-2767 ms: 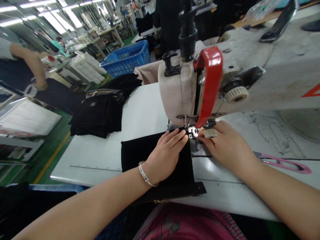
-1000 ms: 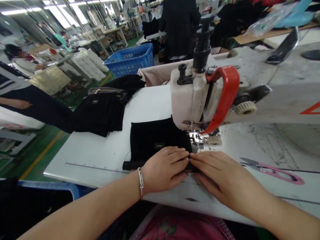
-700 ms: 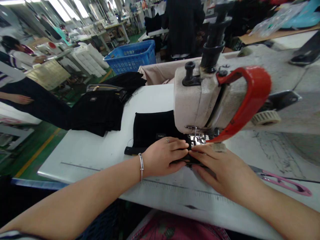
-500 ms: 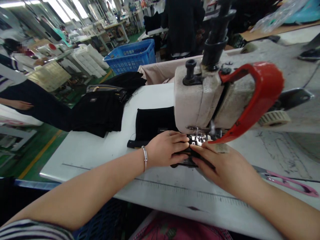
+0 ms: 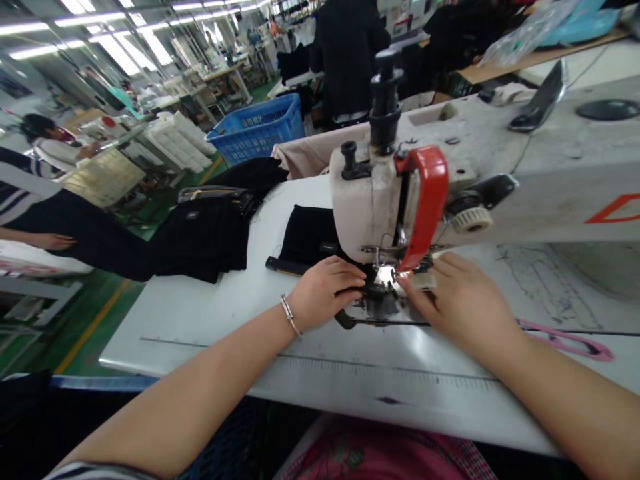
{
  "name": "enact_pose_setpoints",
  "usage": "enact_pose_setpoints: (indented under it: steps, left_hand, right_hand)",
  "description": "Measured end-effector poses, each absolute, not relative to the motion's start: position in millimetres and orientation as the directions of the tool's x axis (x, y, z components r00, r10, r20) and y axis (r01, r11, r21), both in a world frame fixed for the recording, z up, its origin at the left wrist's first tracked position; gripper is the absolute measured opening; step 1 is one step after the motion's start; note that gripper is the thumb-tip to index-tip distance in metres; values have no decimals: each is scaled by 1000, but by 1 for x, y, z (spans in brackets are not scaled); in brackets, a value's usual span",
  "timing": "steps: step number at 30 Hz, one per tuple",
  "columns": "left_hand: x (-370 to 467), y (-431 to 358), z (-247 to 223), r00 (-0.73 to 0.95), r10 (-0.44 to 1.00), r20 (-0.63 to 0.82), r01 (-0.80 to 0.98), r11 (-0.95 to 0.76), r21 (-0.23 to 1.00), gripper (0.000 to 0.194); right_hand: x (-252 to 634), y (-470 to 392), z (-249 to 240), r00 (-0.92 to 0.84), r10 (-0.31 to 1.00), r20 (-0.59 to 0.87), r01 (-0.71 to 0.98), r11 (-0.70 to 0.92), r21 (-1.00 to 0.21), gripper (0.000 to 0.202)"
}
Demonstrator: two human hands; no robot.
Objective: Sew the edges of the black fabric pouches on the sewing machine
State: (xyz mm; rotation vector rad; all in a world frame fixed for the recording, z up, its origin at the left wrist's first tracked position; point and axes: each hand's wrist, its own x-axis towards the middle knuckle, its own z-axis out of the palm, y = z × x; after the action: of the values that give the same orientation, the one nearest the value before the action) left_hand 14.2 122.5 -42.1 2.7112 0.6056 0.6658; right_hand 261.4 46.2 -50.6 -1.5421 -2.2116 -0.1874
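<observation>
A black fabric piece (image 5: 307,233) with a small label and a zipper strip along its near edge lies under the head of a sewing machine (image 5: 370,207). My left hand (image 5: 330,291) holds its near edge just left of the presser foot (image 5: 384,275), fingers bent together on the cloth. To the right of the foot is my right hand (image 5: 457,300), its thumb by the needle plate and its other fingers reaching behind the red guard (image 5: 430,200). Those fingers are apart, with no cloth visible in them; their tips are partly hidden.
Folded black pieces (image 5: 200,233) are piled at the table's left end. Pink-handled snips (image 5: 570,341) lie right of my right wrist. A ruler scale (image 5: 390,373) runs along the front. Behind stands a blue crate (image 5: 255,127); a person's hand (image 5: 53,241) is at far left.
My right hand has moved right, off the cloth and away from my left hand. The black piece has turned slightly and more of the metal plate shows. The camera view has shifted.
</observation>
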Motion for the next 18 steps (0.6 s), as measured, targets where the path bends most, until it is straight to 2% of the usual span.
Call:
enact_pose_setpoints:
  steps: [3, 5, 8, 10, 13, 18]
  left_hand:
    - [19, 118, -45, 793, 461, 398, 314, -869, 382, 10]
    - [24, 111, -45, 788, 457, 413, 323, -878, 354, 8]
    - [31, 98, -44, 785, 466, 407, 376, -882, 285, 8]
    - [33, 91, -44, 773, 508, 380, 436, -860, 264, 9]
    - [32, 87, -47, 727, 569, 385, 471, -821, 323, 9]
    - [31, 89, -53, 680, 577, 452, 409, -811, 419, 11]
  right_hand:
    - [260, 46, -51, -279, 876, 394, 938, 337, -85, 34]
    - [256, 45, -51, -311, 858, 409, 903, 400, -154, 31]
    - [247, 42, -53, -395, 812, 429, 802, 533, -270, 15]
    - [243, 41, -56, -423, 804, 418, 768, 563, -305, 15]
    - [241, 40, -59, -412, 808, 422, 759, 560, -332, 13]
    - [243, 38, -58, -406, 809, 424, 744, 562, -361, 15]
